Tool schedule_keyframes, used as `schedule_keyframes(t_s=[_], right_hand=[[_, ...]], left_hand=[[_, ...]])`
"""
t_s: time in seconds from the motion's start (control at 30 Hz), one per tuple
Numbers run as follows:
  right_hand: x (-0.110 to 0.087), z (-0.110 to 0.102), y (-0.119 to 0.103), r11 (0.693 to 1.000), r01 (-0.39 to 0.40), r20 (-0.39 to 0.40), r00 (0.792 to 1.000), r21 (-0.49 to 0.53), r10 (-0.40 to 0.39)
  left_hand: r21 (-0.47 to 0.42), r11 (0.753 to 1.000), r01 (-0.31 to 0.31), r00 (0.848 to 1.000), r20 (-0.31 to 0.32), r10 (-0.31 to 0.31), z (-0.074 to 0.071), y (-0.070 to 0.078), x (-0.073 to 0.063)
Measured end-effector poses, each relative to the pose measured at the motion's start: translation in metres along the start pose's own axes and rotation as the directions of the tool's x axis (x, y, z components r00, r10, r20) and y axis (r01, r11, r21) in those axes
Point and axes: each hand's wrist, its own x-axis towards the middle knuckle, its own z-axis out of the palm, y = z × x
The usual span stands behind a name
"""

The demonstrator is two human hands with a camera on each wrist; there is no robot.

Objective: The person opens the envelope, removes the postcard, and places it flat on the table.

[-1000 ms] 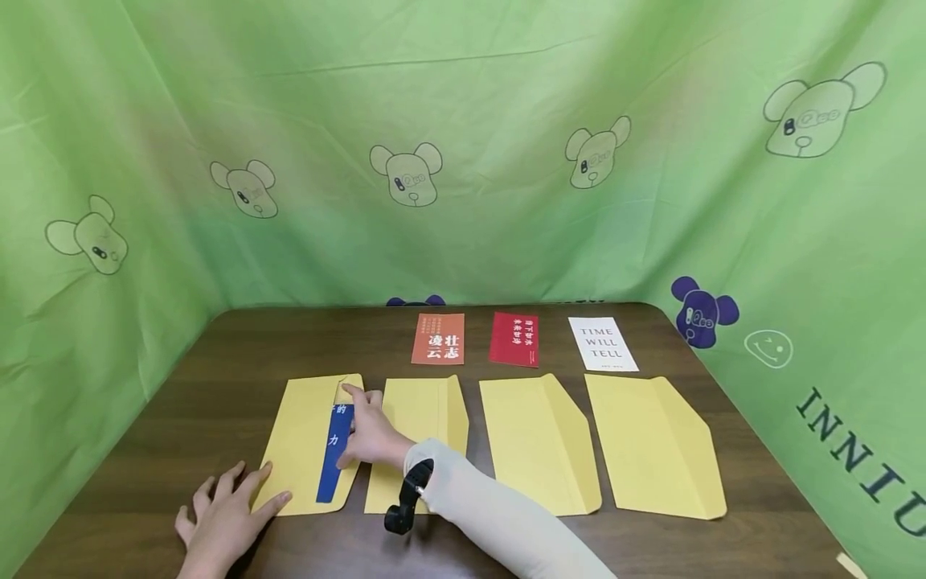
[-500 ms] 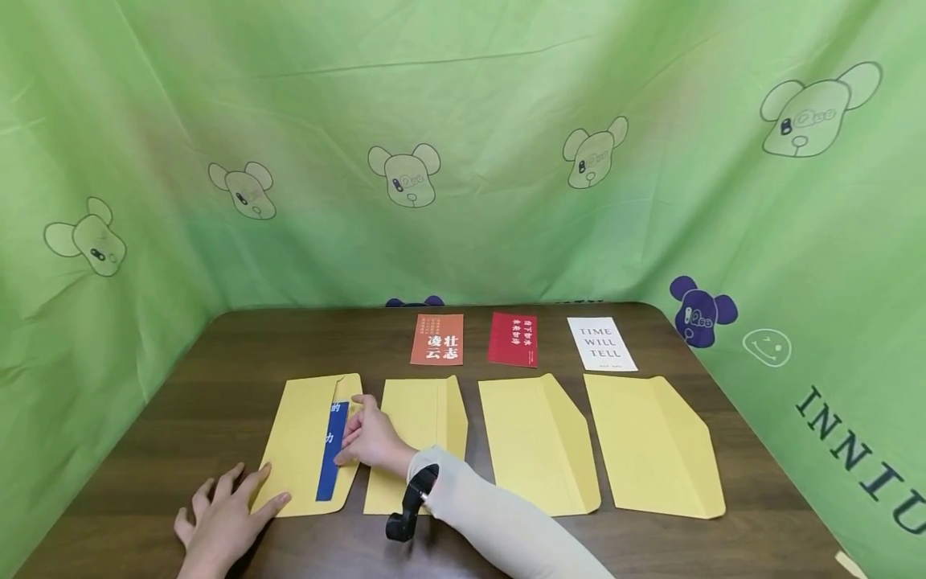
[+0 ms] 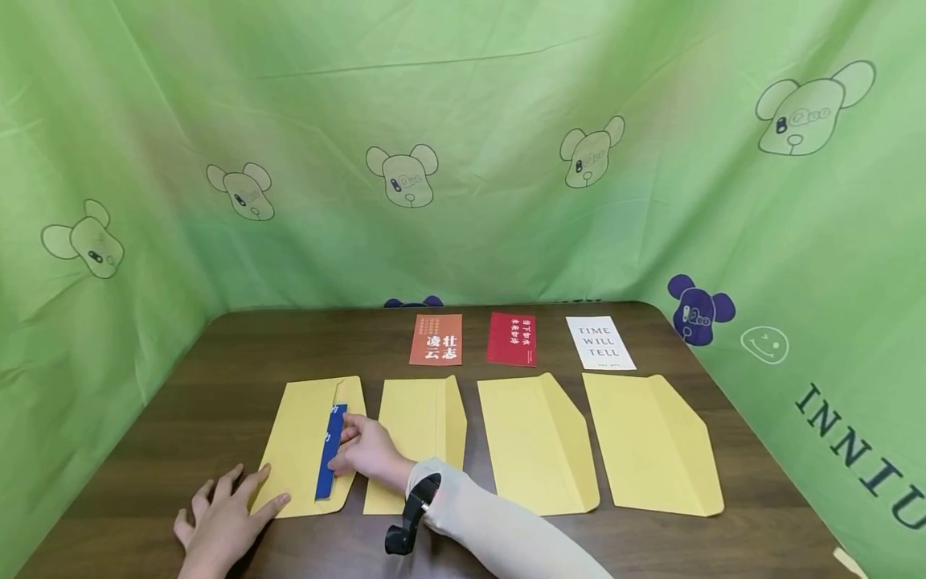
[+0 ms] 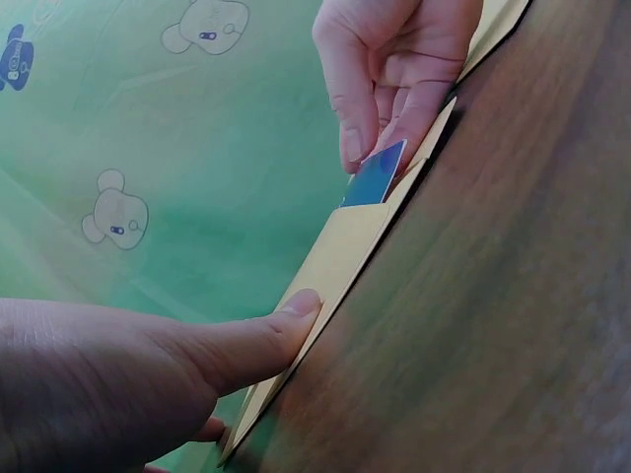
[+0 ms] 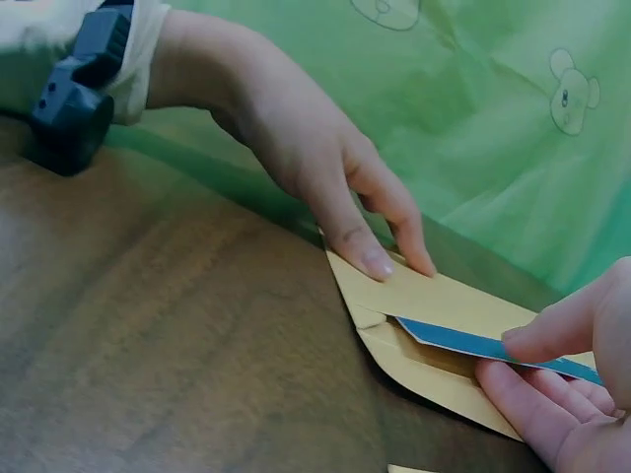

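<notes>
A blue card [image 3: 329, 462] with white characters sits partly inside the leftmost yellow envelope [image 3: 298, 434], a strip of it showing at the mouth. My right hand [image 3: 372, 452] pinches the exposed long edge, thumb on one face and fingers on the other, as the right wrist view shows of the card [image 5: 449, 338]. The rest of the card is hidden within the envelope. My left hand [image 3: 226, 515] rests at the envelope's lower left corner with fingers spread. In the left wrist view, the left thumb [image 4: 266, 340] lies straight on the envelope's top face.
Three more yellow envelopes, the nearest one [image 3: 408, 418] partly under my right forearm, lie in a row with flaps open to the right. Behind them are an orange card [image 3: 436, 339], a red card [image 3: 512, 339] and a white card [image 3: 600, 342]. A green curtain [image 3: 463, 241] surrounds the table.
My right hand has moved left and taken hold of the blue card's edge. Less of the card shows outside the envelope. The left hand has stayed in place.
</notes>
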Motion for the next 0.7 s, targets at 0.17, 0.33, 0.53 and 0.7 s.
schedule_keyframes(t_s=[0.17,0.33,0.53,0.7], right_hand=[[-0.003,0.002,0.003,1.0,0.019,-0.01,1.0,-0.001,-0.02],[-0.002,0.001,0.005,1.0,0.018,0.024,1.0,-0.011,-0.018],[-0.003,-0.001,-0.001,1.0,0.005,0.059,0.998,0.0,-0.005],[-0.001,-0.004,-0.006,0.999,-0.033,0.068,0.997,0.019,0.031]], left_hand=[[0.004,1.0,0.005,1.0,0.004,-0.005,0.0,0.0,0.001],[0.001,1.0,0.004,1.0,0.005,-0.004,-0.001,-0.001,0.0],[-0.002,1.0,0.004,1.0,0.005,-0.004,-0.002,0.0,-0.002],[-0.006,1.0,0.003,1.0,0.0,-0.003,-0.002,0.002,-0.002]])
